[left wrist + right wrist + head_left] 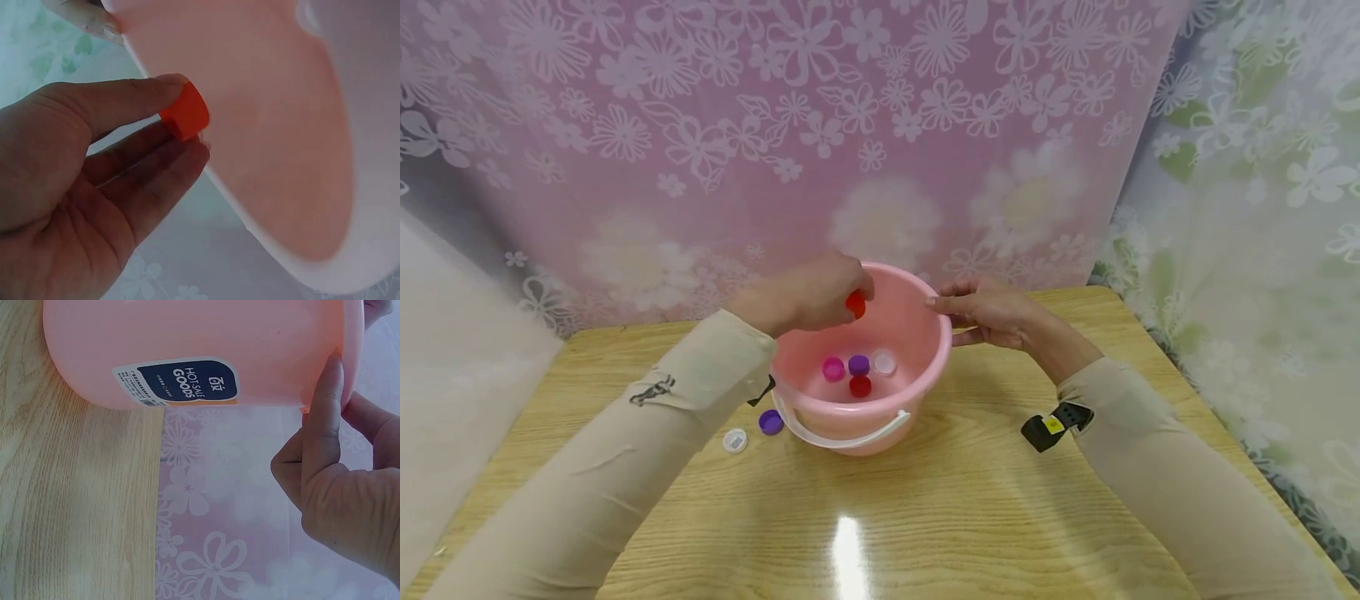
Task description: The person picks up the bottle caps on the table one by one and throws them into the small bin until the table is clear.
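Observation:
My left hand point(823, 292) pinches a red-orange bottle cap point(190, 112) between thumb and fingers, over the left back rim of a pink bucket point(805, 407). Several caps lie on the bucket's floor: a pink cap point(833, 369), a purple cap point(859, 364), a white cap point(884, 362) and a red cap point(860, 387). On the bucket's right side, my right hand point(992, 315) holds the rim, thumb over the edge and fingers along the outer wall. A printed label point(187, 381) shows on that wall in the right wrist view.
Left of the bucket, another white cap point(735, 440) and another purple cap point(771, 422) lie on the wooden table point(970, 517). The bucket's white handle point(850, 440) hangs down at its front. A flowered pink curtain point(820, 125) rises behind the table's back edge.

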The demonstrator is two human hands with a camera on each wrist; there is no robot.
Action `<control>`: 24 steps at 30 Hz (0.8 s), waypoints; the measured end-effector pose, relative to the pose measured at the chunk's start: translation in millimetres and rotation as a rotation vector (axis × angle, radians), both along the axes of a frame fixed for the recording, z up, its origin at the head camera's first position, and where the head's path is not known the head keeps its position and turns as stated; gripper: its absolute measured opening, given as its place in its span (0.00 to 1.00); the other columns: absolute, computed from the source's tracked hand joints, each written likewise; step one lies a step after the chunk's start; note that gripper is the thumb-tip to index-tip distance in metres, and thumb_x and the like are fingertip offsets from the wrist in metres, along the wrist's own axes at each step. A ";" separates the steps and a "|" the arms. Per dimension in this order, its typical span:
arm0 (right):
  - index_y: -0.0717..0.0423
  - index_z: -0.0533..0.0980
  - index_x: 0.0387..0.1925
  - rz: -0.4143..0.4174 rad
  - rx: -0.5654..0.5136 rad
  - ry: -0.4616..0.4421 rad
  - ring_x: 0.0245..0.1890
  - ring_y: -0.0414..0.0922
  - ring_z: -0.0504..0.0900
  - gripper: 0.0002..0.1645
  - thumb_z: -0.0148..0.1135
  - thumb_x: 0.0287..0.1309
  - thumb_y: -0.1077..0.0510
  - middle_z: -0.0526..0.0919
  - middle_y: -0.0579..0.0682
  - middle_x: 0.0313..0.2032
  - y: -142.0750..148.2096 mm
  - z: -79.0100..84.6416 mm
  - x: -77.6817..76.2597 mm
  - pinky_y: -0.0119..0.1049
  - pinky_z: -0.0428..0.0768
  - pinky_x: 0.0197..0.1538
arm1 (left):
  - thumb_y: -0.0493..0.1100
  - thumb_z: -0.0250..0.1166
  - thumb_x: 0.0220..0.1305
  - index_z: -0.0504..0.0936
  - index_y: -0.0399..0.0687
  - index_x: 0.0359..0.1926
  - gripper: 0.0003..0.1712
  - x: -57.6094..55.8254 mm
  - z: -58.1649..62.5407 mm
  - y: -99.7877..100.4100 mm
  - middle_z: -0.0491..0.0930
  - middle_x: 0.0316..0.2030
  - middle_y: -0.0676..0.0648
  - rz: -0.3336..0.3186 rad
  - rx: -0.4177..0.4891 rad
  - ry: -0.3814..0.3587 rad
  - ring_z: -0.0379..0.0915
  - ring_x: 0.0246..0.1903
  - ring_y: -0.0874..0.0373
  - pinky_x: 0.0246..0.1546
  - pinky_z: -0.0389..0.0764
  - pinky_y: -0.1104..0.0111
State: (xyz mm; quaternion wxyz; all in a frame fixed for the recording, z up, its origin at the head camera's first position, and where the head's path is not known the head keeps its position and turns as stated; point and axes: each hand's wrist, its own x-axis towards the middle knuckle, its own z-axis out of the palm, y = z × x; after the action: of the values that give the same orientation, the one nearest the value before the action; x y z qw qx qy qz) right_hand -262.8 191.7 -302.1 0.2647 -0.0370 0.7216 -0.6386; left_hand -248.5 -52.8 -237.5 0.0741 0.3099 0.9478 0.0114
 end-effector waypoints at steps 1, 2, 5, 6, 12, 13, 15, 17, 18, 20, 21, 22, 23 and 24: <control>0.66 0.70 0.55 -0.001 0.001 0.001 0.34 0.44 0.82 0.22 0.59 0.66 0.56 0.78 0.55 0.41 -0.2 0.0 0.1 0.40 0.85 0.39 | 0.42 0.69 0.59 0.82 0.56 0.52 0.18 0.3 -0.4 -0.1 0.78 0.39 0.51 0.012 0.001 0.001 0.72 0.39 0.54 0.39 0.80 0.69; 0.66 0.70 0.56 -0.002 0.001 0.002 0.34 0.44 0.82 0.22 0.59 0.66 0.56 0.77 0.55 0.41 -0.3 0.1 0.1 0.40 0.85 0.39 | 0.42 0.69 0.59 0.82 0.55 0.53 0.19 0.4 -0.7 -0.3 0.79 0.41 0.51 0.017 0.007 -0.003 0.72 0.40 0.54 0.41 0.81 0.68; 0.67 0.70 0.56 -0.004 0.004 0.002 0.34 0.44 0.82 0.23 0.59 0.66 0.56 0.77 0.56 0.42 -0.8 0.3 0.6 0.40 0.85 0.39 | 0.41 0.69 0.58 0.80 0.54 0.55 0.22 0.0 -1.3 -2.0 0.79 0.47 0.49 0.022 0.012 -0.010 0.73 0.44 0.53 0.45 0.80 0.65; 0.67 0.70 0.56 -0.004 0.006 0.002 0.34 0.44 0.82 0.23 0.59 0.66 0.56 0.77 0.56 0.42 -0.9 0.3 0.7 0.40 0.85 0.39 | 0.41 0.69 0.58 0.80 0.53 0.56 0.23 -0.2 -1.4 -2.9 0.79 0.49 0.48 0.018 0.015 -0.014 0.73 0.46 0.53 0.47 0.80 0.64; 0.67 0.69 0.57 0.007 0.012 0.008 0.35 0.44 0.82 0.24 0.59 0.66 0.55 0.78 0.55 0.42 -1.2 0.1 0.6 0.40 0.84 0.40 | 0.40 0.66 0.60 0.80 0.48 0.54 0.20 -0.8 0.5 -15.3 0.78 0.49 0.46 -0.042 0.079 0.013 0.73 0.47 0.51 0.48 0.80 0.63; 0.67 0.69 0.57 0.010 0.012 0.010 0.35 0.44 0.82 0.24 0.59 0.66 0.55 0.78 0.55 0.42 -1.2 0.0 0.6 0.40 0.84 0.40 | 0.40 0.66 0.60 0.80 0.47 0.54 0.19 -0.8 1.1 -18.1 0.78 0.48 0.46 -0.051 0.101 0.022 0.73 0.47 0.50 0.48 0.79 0.62; 0.67 0.69 0.57 0.013 0.011 0.014 0.35 0.44 0.82 0.24 0.58 0.66 0.56 0.78 0.55 0.42 -0.9 -0.3 0.6 0.40 0.84 0.40 | 0.39 0.64 0.61 0.80 0.42 0.53 0.18 -2.1 1.5 -24.5 0.78 0.48 0.43 -0.077 0.150 0.053 0.73 0.47 0.48 0.50 0.78 0.59; 0.67 0.69 0.57 0.014 0.003 0.012 0.35 0.44 0.82 0.24 0.58 0.66 0.56 0.78 0.55 0.41 -0.6 -0.7 0.4 0.40 0.84 0.40 | 0.39 0.63 0.61 0.79 0.40 0.52 0.17 -2.0 2.3 -31.9 0.78 0.48 0.42 -0.051 0.203 0.081 0.73 0.48 0.47 0.51 0.77 0.58; 0.68 0.68 0.57 0.014 0.000 0.011 0.35 0.44 0.82 0.24 0.57 0.66 0.56 0.78 0.55 0.42 -0.5 -0.9 0.3 0.40 0.84 0.41 | 0.39 0.62 0.61 0.79 0.39 0.51 0.17 -2.5 2.2 -36.2 0.78 0.47 0.41 -0.037 0.228 0.108 0.73 0.47 0.46 0.51 0.77 0.57; 0.68 0.68 0.58 0.015 -0.008 0.007 0.36 0.44 0.82 0.24 0.57 0.67 0.56 0.77 0.56 0.42 -0.3 -1.6 -0.1 0.41 0.84 0.41 | 0.40 0.61 0.61 0.80 0.40 0.50 0.16 -2.8 2.1 -46.1 0.78 0.48 0.41 0.020 0.260 0.167 0.74 0.47 0.46 0.51 0.77 0.55; 0.68 0.68 0.58 0.015 -0.007 0.006 0.36 0.45 0.82 0.24 0.57 0.67 0.56 0.77 0.56 0.43 -0.4 -1.8 -0.1 0.41 0.84 0.41 | 0.40 0.60 0.61 0.80 0.40 0.49 0.16 -3.0 1.5 -51.8 0.77 0.48 0.42 0.057 0.273 0.193 0.74 0.47 0.46 0.49 0.77 0.55; 0.68 0.68 0.58 0.011 -0.007 0.004 0.36 0.45 0.82 0.24 0.57 0.67 0.56 0.77 0.56 0.43 -0.6 -2.1 -0.2 0.41 0.84 0.41 | 0.41 0.59 0.61 0.80 0.41 0.49 0.16 -2.0 1.2 -57.7 0.77 0.49 0.43 0.099 0.282 0.217 0.74 0.46 0.47 0.47 0.78 0.54; 0.68 0.68 0.58 0.011 -0.007 0.005 0.37 0.45 0.82 0.25 0.57 0.67 0.56 0.77 0.57 0.43 -0.8 -2.2 -0.2 0.41 0.84 0.42 | 0.42 0.57 0.61 0.80 0.42 0.49 0.17 -1.7 -0.3 -64.1 0.77 0.49 0.43 0.139 0.285 0.242 0.74 0.46 0.47 0.45 0.78 0.54; 0.68 0.68 0.58 0.011 -0.006 0.006 0.37 0.45 0.82 0.25 0.57 0.67 0.56 0.77 0.57 0.43 -0.9 -2.2 -0.1 0.41 0.84 0.42 | 0.42 0.56 0.61 0.80 0.43 0.50 0.17 -1.1 -2.2 -70.4 0.77 0.49 0.44 0.178 0.292 0.255 0.74 0.45 0.48 0.43 0.78 0.54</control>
State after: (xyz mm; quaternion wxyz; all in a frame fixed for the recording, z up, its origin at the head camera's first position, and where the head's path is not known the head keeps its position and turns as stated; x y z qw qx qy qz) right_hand -262.9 190.8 -304.3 0.2659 -0.0436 0.7204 -0.6391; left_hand -249.6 -123.2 -239.7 -0.0935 0.2314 0.9614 0.1155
